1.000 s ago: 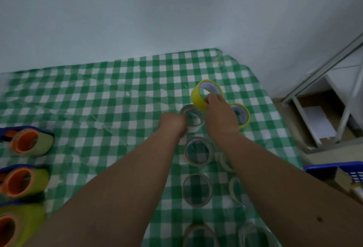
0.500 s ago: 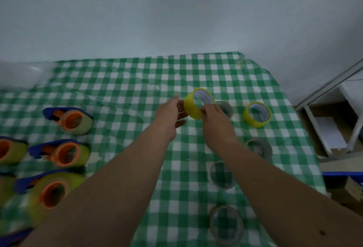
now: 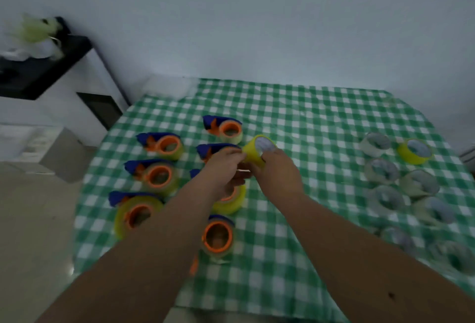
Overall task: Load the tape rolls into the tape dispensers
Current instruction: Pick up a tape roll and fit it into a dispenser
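Just above the green-and-white checked desk (image 3: 295,117), both hands hold one yellow tape roll (image 3: 253,151) in the air. The right hand (image 3: 279,171) has its grip wrapped round the roll's near side; the left hand (image 3: 226,164) pinches its left edge. Left of the yellow tape roll lie blue-and-orange tape dispensers (image 3: 164,144), several already carrying tape. Well to its right sit clear tape rolls (image 3: 383,172) and a second yellow roll (image 3: 415,151).
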